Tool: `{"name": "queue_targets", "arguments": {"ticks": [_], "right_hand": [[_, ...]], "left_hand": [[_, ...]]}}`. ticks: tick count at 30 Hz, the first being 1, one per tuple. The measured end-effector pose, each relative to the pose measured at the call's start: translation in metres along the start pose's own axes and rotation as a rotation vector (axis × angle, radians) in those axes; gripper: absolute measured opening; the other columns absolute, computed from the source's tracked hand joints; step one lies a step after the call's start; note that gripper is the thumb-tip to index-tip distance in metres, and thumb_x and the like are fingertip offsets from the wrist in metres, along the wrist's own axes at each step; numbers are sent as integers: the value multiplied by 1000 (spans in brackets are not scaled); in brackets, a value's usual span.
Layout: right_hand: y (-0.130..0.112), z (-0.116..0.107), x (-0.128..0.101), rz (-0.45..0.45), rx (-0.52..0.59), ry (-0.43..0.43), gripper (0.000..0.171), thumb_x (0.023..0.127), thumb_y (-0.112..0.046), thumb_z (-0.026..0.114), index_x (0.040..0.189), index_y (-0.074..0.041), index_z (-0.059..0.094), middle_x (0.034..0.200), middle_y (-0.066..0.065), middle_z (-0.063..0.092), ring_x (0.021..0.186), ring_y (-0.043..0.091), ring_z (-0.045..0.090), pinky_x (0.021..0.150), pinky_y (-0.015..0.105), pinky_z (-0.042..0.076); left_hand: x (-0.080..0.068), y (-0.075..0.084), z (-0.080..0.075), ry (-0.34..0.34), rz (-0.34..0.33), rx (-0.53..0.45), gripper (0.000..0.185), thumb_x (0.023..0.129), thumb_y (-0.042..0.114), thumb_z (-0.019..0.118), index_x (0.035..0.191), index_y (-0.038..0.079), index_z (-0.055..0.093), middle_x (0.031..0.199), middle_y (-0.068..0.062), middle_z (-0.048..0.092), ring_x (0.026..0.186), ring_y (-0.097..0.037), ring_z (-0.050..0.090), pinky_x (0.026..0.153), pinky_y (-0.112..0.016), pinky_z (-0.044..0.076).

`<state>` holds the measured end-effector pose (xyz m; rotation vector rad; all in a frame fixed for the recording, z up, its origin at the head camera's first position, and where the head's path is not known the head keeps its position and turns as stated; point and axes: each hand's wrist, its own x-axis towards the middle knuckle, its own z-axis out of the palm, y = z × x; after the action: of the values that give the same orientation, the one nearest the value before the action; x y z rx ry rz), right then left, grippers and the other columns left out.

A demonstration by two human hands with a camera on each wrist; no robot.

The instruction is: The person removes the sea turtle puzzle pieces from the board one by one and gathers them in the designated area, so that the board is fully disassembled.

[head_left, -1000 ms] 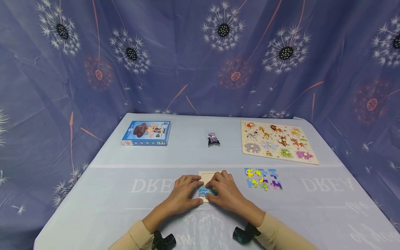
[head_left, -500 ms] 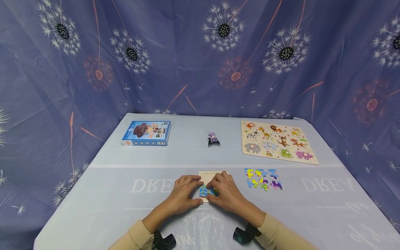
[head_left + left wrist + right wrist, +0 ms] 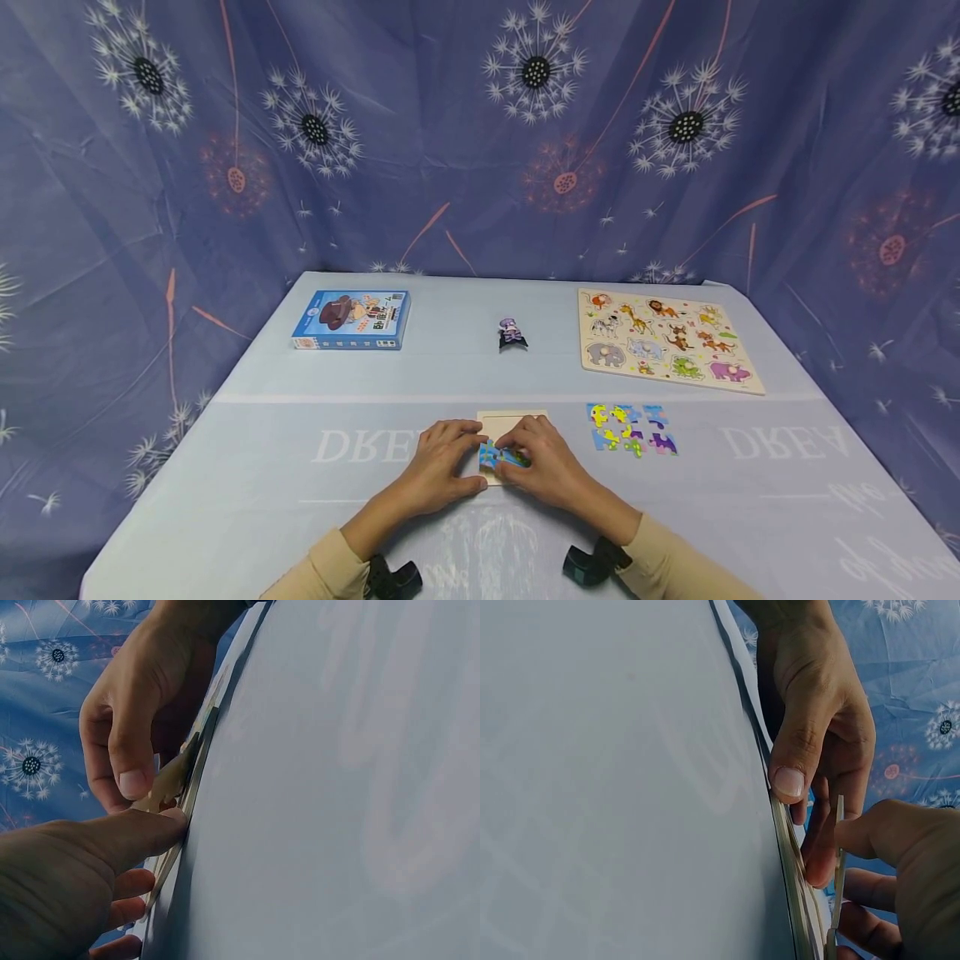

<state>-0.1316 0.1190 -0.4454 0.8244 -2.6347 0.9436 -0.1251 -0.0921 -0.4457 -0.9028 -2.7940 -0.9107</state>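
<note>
We see both hands on a pale blue cloth [image 3: 247, 467] before a dandelion-print drape [image 3: 450, 167]. The left hand [image 3: 438, 467] steadies the tray [image 3: 501, 421]; the right hand [image 3: 547, 467] pinches a piece [image 3: 501, 456] tilted between our fingertips.

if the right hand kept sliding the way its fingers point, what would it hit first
Most likely the left hand: the right hand points left across the small puzzle tray, and their fingertips nearly meet over the blue puzzle piece.

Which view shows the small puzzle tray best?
The head view: the puzzle tray lies face-up between both hands, its pale top visible. Both wrist views catch only its thin edge, side-on.
</note>
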Motion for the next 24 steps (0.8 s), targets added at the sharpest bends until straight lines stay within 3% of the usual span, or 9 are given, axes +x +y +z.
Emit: {"name": "queue_targets", "arguments": {"ticks": [7, 12, 24], "right_hand": [[1, -1, -1, -32, 8, 39, 21, 71, -22, 78, 91, -18, 70, 73, -6, 51, 75, 3, 38, 65, 17, 34], [4, 2, -1, -83, -24, 59, 20, 70, -21, 78, 87, -19, 68, 69, -7, 54, 74, 1, 38, 69, 21, 33], [0, 4, -3, -42, -41, 98, 23, 69, -23, 80, 87, -20, 66, 72, -7, 57, 77, 3, 41, 72, 26, 31]], "left_hand": [[0, 0, 0, 5, -1, 0, 50, 75, 28, 75, 119, 11, 61, 133, -10, 52, 123, -31, 43, 98, -55, 29], [0, 0, 1, 4, 4, -2, 50, 75, 28, 75, 120, 11, 61, 133, -10, 52, 124, -31, 42, 97, -54, 29], [0, 1, 0, 4, -5, -9, 49, 74, 27, 75, 119, 11, 62, 133, -9, 52, 124, -31, 42, 98, -54, 29]]}}
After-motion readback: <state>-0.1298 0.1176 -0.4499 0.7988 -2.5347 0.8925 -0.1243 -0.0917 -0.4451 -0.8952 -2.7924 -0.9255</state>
